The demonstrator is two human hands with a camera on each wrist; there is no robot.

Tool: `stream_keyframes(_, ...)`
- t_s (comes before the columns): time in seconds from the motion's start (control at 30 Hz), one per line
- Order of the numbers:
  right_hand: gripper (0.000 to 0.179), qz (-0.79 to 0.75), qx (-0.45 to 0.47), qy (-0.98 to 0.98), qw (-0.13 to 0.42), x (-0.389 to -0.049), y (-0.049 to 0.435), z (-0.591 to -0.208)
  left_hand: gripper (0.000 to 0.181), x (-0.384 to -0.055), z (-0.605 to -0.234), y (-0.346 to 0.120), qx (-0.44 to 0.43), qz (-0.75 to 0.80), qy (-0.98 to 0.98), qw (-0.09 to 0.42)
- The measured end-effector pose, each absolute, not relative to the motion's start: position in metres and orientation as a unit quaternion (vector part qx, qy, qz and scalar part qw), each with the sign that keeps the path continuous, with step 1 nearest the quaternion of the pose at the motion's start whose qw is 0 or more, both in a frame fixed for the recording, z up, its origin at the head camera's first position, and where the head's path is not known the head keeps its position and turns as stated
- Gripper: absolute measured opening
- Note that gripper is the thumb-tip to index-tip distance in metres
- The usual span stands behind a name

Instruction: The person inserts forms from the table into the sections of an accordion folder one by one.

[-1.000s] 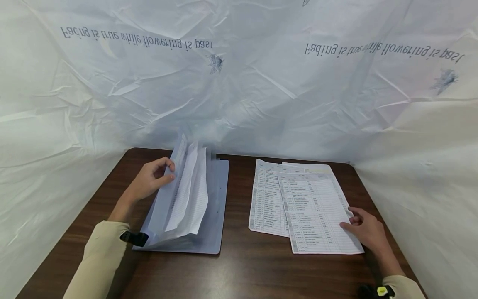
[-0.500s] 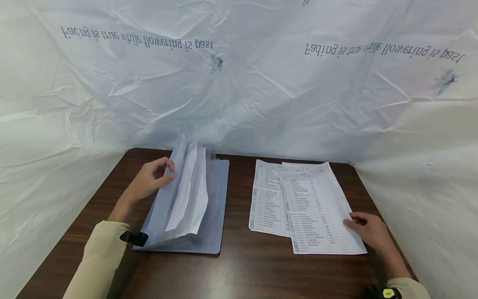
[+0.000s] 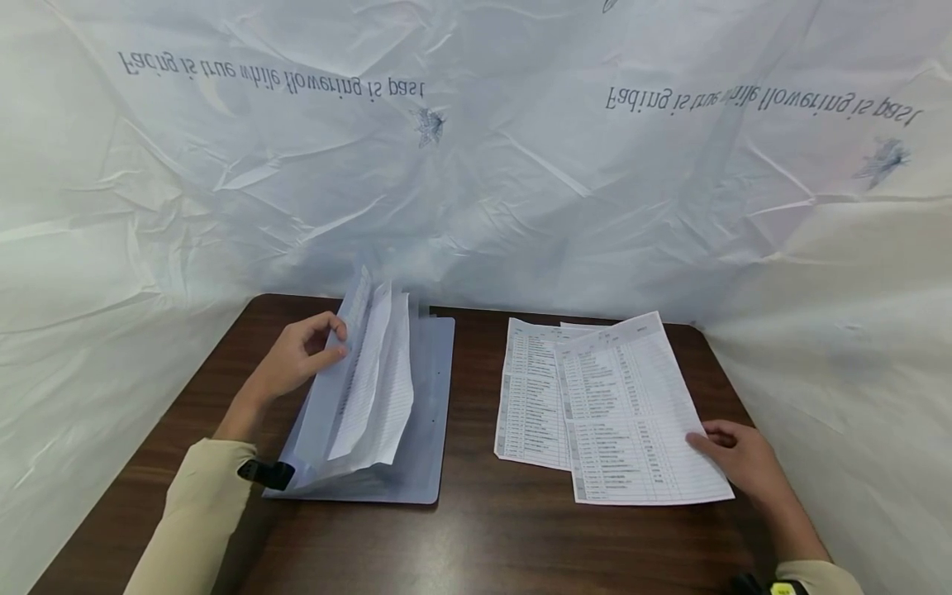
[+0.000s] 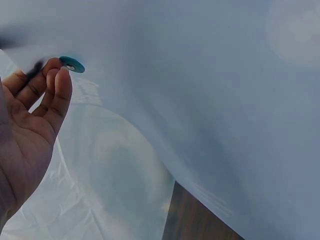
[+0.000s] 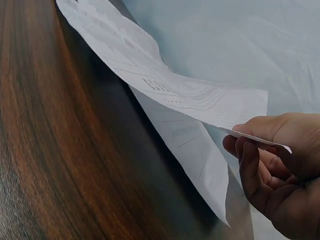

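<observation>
A pale blue folder (image 3: 436, 388) stands open on the left of the table, printed sheets (image 3: 392, 405) fanned inside it. My left hand (image 3: 301, 354) holds up its front cover by the outer edge. In the left wrist view a round teal button (image 4: 72, 64) on that cover shows at the fingertips. On the right, my right hand (image 3: 740, 459) pinches the side edge of a printed sheet (image 3: 632, 421) between thumb and fingers. The right wrist view shows this sheet (image 5: 175, 95) lifted and bowed, with another sheet (image 5: 192, 150) lower down.
Beneath the held sheet, more printed paper (image 3: 530, 397) lies on the dark wooden table (image 3: 476, 537). A white plastic sheet (image 3: 506, 190) with printed lettering hangs behind the table and along both sides.
My right hand has taken hold of the top sheet by its edge and raised it, its far right corner lifting upward. The left hand and the folder have stayed put.
</observation>
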State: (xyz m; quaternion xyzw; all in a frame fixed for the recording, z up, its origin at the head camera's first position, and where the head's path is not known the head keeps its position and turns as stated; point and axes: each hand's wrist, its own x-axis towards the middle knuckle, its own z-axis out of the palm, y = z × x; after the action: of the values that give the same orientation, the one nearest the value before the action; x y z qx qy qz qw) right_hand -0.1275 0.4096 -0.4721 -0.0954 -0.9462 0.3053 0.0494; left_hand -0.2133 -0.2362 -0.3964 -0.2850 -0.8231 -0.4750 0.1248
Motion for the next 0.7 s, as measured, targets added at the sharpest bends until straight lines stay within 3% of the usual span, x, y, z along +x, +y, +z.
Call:
stream_keyframes(0.2, 0.044, 0.321, -0.087, -0.941, 0.064, -0.124, 0.408, -0.468, 0.015, -0.227, -0.413, -0.244, -0.273, -0.466, -0.831, 0.132)
stream_keyframes(0.7, 0.045, 0.412, -0.112, -0.902, 0.063, -0.120, 0.397, -0.461, 0.014, -0.207, -0.389, -0.232, -0.292, -0.476, -0.819, 0.135)
